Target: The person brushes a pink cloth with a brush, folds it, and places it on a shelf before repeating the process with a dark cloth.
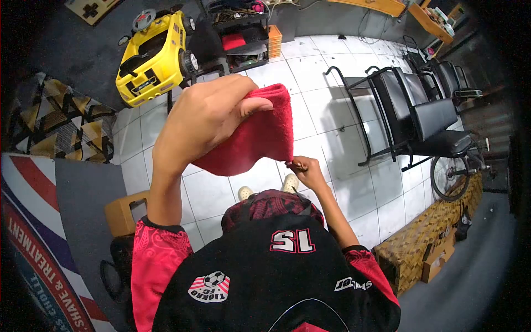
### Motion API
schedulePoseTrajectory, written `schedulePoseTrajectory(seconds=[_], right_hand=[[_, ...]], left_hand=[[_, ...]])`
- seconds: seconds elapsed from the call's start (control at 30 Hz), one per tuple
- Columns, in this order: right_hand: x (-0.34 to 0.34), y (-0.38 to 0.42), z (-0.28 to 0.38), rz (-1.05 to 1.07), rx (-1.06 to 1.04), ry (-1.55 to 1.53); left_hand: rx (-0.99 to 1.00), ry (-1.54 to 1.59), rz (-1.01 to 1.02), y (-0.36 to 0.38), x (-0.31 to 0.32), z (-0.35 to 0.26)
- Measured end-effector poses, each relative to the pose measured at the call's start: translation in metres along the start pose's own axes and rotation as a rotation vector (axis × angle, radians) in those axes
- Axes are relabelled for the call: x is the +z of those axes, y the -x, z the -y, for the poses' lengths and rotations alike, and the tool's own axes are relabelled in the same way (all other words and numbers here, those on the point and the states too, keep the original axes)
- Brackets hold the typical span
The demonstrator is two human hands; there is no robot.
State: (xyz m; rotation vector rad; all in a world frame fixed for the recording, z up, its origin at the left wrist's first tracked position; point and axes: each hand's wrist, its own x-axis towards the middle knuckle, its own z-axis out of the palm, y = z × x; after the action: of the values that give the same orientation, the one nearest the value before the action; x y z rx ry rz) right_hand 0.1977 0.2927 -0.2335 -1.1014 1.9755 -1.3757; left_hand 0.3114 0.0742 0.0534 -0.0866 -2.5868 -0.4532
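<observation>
A folded red cloth (pixel 254 138) with a fuzzy, towel-like surface hangs in front of me above the floor. My left hand (pixel 213 110) is closed on its upper edge, the thumb pressed on top. Down at the cloth's lower right corner, the fingers of my right hand (pixel 308 172) are pinched together at the fabric. A small dark detail shows among those fingers, too small to make out.
Ahead on the left are a yellow toy car (pixel 152 58) and a black shelf cart (pixel 243 41). Black padded chairs (pixel 409 105) and a bicycle wheel (pixel 451 177) stand to the right. A cardboard box (pixel 124 216) is on the tiled floor at left, near a printed sign (pixel 44 243).
</observation>
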Motion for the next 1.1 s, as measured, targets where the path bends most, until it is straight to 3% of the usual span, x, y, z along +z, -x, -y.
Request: schedulePoseTrajectory(seconds=[0.13,0.2,0.27,0.43,0.6,0.7,0.87,0.93,1.0,1.1], right_hand=[[-0.009,-0.006,-0.010,-0.046,-0.025,0.214],[-0.021,-0.010,-0.002,-0.137,0.057,0.010],[-0.045,-0.016,0.063,-0.124,0.115,-0.132],[-0.071,-0.026,0.159,-0.035,-0.123,-0.229],[-0.062,-0.039,0.180,-0.120,-0.295,-0.127],[-0.060,-0.034,0.175,-0.143,-0.194,-0.190],[-0.074,-0.016,0.164,-0.148,-0.061,-0.154],[-0.087,-0.005,0.155,-0.041,-0.224,0.072],[-0.101,0.009,0.166,0.233,-0.214,-0.027],[-0.112,0.027,0.161,0.621,-0.328,-0.265]], left_hand=[[-0.003,-0.014,-0.003,0.001,-0.002,0.002],[0.008,-0.014,0.036,0.001,-0.001,0.002],[0.018,0.056,0.104,0.004,0.009,0.002],[0.066,0.120,0.270,0.007,0.043,-0.003],[0.012,0.222,0.295,0.021,0.044,0.007],[-0.110,0.145,0.440,0.042,0.044,0.022],[-0.261,0.329,0.269,0.075,0.036,0.029],[-0.312,0.417,0.286,0.087,0.027,0.017],[-0.223,0.445,0.318,0.101,0.018,-0.003],[-0.054,0.853,0.407,0.116,0.012,-0.022]])
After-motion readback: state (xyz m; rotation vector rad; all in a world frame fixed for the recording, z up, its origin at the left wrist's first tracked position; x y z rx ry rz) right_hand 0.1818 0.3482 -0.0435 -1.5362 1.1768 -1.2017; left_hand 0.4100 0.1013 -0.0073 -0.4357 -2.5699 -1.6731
